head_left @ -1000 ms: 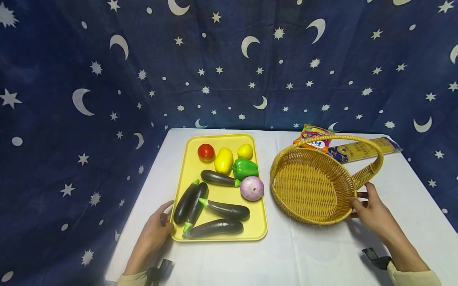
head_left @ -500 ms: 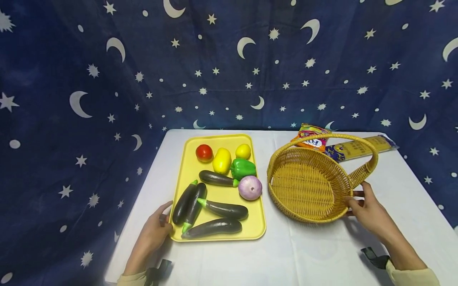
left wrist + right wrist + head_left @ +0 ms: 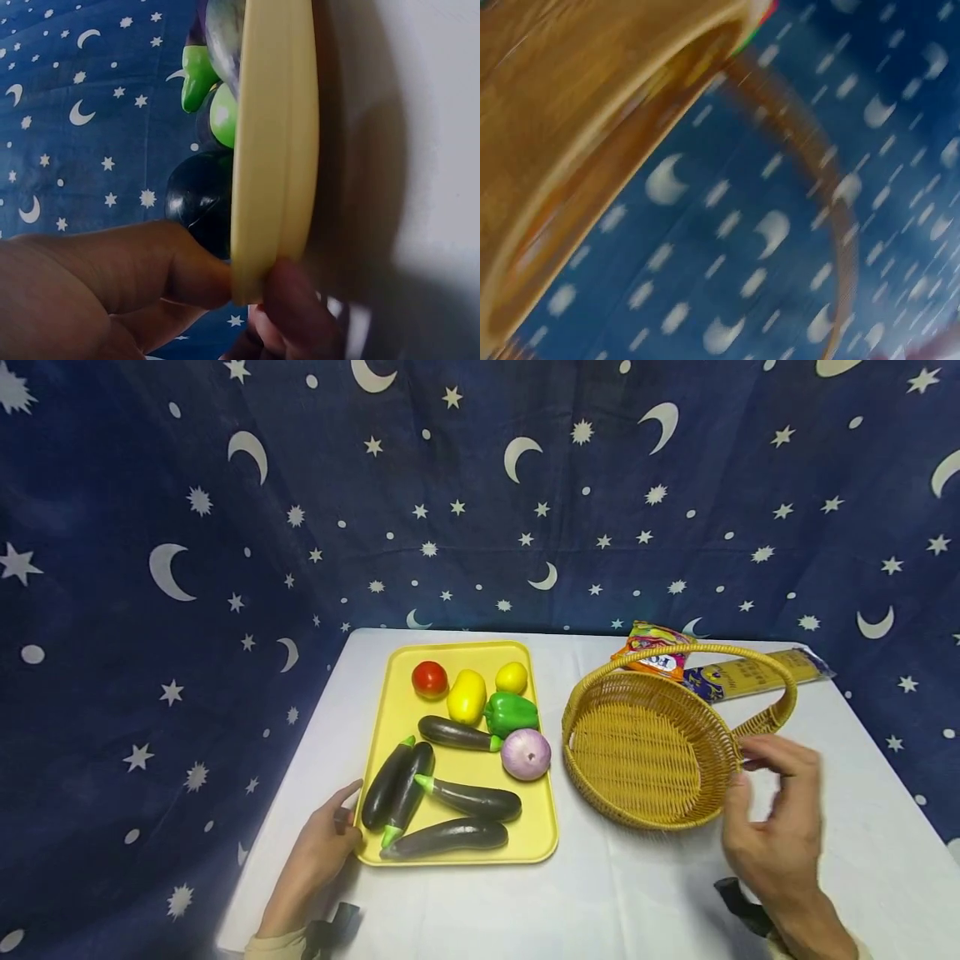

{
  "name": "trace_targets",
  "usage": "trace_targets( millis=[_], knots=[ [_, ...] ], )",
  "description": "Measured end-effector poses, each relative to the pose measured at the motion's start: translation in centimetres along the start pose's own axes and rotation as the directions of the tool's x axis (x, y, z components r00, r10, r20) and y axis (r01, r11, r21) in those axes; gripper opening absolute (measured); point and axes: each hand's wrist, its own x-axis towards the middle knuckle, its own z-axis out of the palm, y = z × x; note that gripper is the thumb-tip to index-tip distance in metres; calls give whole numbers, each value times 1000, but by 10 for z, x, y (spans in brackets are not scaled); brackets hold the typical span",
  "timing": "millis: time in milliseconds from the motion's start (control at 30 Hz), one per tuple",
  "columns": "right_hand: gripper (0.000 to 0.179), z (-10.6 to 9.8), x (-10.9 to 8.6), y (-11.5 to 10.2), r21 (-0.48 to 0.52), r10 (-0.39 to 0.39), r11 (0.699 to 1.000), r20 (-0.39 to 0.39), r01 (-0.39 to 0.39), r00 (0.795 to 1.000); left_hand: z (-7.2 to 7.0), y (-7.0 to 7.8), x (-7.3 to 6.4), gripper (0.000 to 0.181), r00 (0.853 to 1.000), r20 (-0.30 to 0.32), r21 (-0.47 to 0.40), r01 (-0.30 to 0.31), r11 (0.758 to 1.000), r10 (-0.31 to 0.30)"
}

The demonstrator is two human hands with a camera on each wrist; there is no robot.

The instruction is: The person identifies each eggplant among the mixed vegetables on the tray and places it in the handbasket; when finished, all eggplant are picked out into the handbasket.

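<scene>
My left hand (image 3: 318, 852) holds the left edge of a yellow tray (image 3: 538, 839); in the left wrist view the thumb (image 3: 187, 274) lies on one face of its rim, a finger on the other. Several dark eggplants (image 3: 474, 800), a red tomato (image 3: 430, 680), a yellow mango (image 3: 467, 697), a lemon (image 3: 512, 678), a green bell pepper (image 3: 512, 714) and a purple onion (image 3: 526, 755) lie on the tray. My right hand (image 3: 780, 827) is beside the right rim of a wicker basket (image 3: 637, 760), thumb and forefinger apart. The right wrist view is blurred and shows the basket wall (image 3: 547, 90).
The basket's arched handle (image 3: 690, 648) rises over it. Behind it, a bright snack bag (image 3: 652, 647) and a long noodle packet (image 3: 757, 675) lie on the white-covered table (image 3: 525, 910). A dark blue star-and-moon cloth (image 3: 450, 468) hangs at the back and left.
My right hand has come off the basket's right rim, turned and risen, its thumb and forefinger now spread. The left hand stays at the tray. Basket and tray have not visibly moved.
</scene>
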Motion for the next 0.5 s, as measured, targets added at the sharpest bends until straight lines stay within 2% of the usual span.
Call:
trace_targets(
  millis=[33,67,100,167,233,300,500],
  knots=[
    [33,10,-3,-7,47,-79,996,96,74,992,-1,1,0,82,1000,1,3,-2,1000,2],
    [33,20,-8,-13,59,-134,990,211,124,968,-2,1,0,82,1000,2,2,-5,1000,5],
    [34,29,-13,-19,54,-165,986,336,156,927,-3,2,0,82,1000,2,5,-9,1000,9],
    [32,48,-25,-26,61,-178,983,542,173,822,-4,3,1,82,1000,3,13,-13,1000,13],
    [34,69,-35,-34,53,-176,980,682,192,710,-4,3,1,82,1000,2,24,-19,1000,19],
    [40,90,-41,-40,61,-193,971,764,229,616,-4,2,1,83,1000,2,32,-20,999,20],
    [43,142,-52,-48,104,-271,917,871,385,410,-2,1,0,84,1000,10,13,-4,1000,4]
  ],
)
